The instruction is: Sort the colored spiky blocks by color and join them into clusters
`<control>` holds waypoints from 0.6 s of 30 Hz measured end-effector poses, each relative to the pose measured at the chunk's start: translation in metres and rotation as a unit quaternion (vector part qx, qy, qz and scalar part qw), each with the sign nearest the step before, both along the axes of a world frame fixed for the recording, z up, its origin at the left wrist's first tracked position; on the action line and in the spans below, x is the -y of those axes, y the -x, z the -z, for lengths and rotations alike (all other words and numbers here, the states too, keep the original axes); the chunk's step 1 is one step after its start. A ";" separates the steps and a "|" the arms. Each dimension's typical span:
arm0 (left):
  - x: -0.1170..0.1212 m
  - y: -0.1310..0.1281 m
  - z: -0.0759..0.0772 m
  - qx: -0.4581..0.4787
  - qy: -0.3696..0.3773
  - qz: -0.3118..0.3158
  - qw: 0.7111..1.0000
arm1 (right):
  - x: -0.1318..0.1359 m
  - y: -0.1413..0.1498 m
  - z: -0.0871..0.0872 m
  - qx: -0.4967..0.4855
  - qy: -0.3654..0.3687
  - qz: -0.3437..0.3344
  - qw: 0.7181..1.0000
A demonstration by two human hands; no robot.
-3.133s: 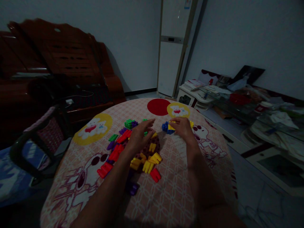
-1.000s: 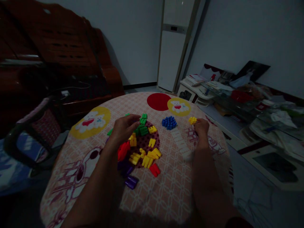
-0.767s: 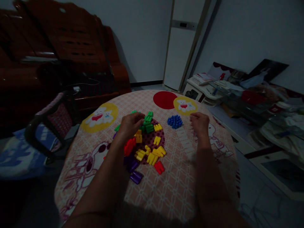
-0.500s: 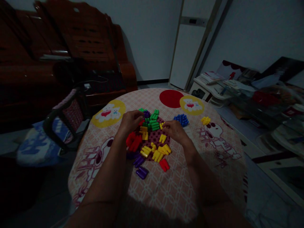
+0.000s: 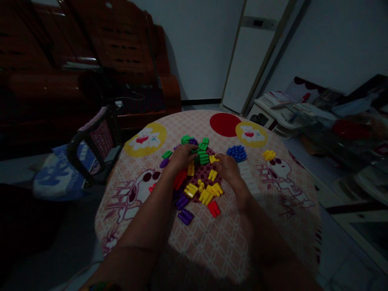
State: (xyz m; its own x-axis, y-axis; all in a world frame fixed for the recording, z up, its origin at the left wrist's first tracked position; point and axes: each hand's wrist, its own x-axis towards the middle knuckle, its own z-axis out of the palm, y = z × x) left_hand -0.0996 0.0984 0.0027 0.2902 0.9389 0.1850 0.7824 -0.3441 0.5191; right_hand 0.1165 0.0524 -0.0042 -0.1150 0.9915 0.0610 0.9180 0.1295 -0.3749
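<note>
A heap of small plastic building pieces [image 5: 202, 186] in yellow, green, red and purple lies in the middle of a round table [image 5: 273, 226] with a cartoon-dog cloth. My left hand [image 5: 181, 155] rests on the heap's far left side, fingers curled among green and purple pieces [image 5: 203, 151]. My right hand [image 5: 227, 167] lies on the heap's right side, fingers bent over yellow pieces [image 5: 213, 175]. A blue cluster [image 5: 237, 152] and a small yellow cluster [image 5: 268, 154] sit apart on the right. What either hand grips is hidden.
A dark chair [image 5: 91, 149] stands at the table's left, with a wooden sofa [image 5: 75, 76] behind it. A white cabinet [image 5: 251, 60] stands against the far wall. A low table with papers and clutter [image 5: 318, 117] fills the right side.
My right hand set a yellow cluster down at the table's right and came back to the heap. My left hand stayed on the heap. The camera view shifted left.
</note>
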 end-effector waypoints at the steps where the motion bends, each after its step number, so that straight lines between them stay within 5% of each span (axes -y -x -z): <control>1: 0.000 -0.002 0.001 -0.011 0.006 -0.001 1.000 | -0.001 -0.003 0.001 -0.007 -0.003 0.001 1.000; 10: -0.006 0.022 0.002 0.013 0.010 -0.048 0.999 | -0.008 -0.011 0.013 -0.037 -0.001 -0.006 0.999; 18: -0.003 0.014 -0.002 -0.009 0.027 0.023 0.999 | -0.011 -0.013 0.012 -0.041 0.000 -0.011 0.999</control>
State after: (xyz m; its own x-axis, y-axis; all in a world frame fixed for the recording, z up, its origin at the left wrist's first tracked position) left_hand -0.1138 0.1017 0.0052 0.3354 0.9332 0.1290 0.7763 -0.3513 0.5234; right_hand 0.1291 0.0634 -0.0165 -0.1317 0.9887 0.0717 0.8815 0.1499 -0.4477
